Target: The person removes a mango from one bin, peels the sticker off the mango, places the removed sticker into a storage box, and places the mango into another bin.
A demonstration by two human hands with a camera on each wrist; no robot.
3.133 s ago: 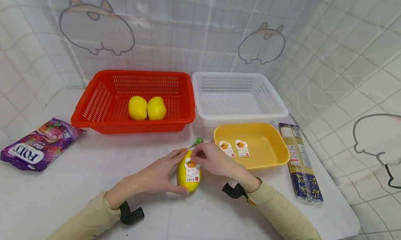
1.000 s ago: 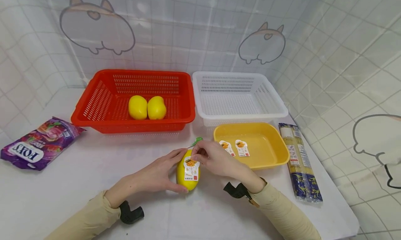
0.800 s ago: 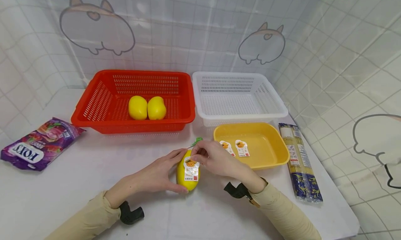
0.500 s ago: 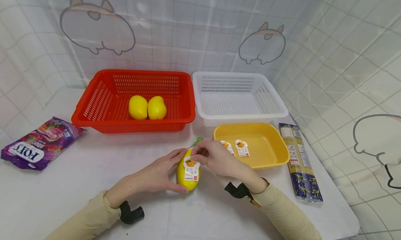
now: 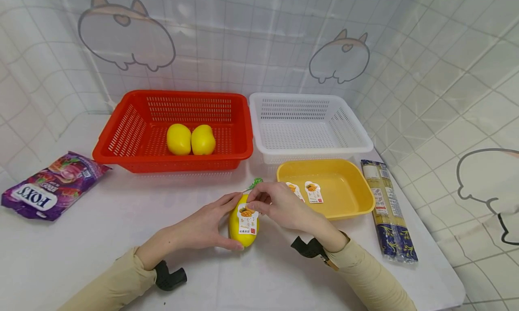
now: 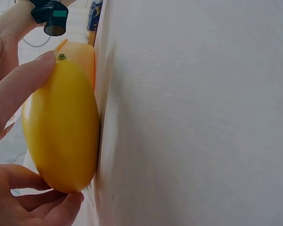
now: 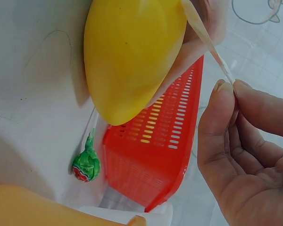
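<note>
My left hand (image 5: 198,225) holds a yellow mango (image 5: 248,240) on the table, thumb at its near end and fingers at its far end. In the left wrist view the mango (image 6: 63,127) shows its stem end by the thumb. Over the mango is a white mango-print sticker (image 5: 247,224). My right hand (image 5: 284,207) pinches the sticker's upper edge between thumb and forefinger. From the right wrist view, this sticker (image 7: 205,37) slants up off the mango (image 7: 132,52), its lower end meeting the fruit and its pinched end raised.
Two mangoes (image 5: 179,139) lie in a red basket (image 5: 172,159). Beside it stands a white basket (image 5: 314,151). A yellow tray (image 5: 344,189) holds two stickers (image 5: 313,192). Around lie a green-wrapped lollipop (image 5: 256,183), a purple candy bag (image 5: 52,185) and a noodle pack (image 5: 387,207).
My right wrist has shifted slightly to the right over the last seconds, while its fingers keep their pinch on the sticker. The left hand and mango have hardly moved.
</note>
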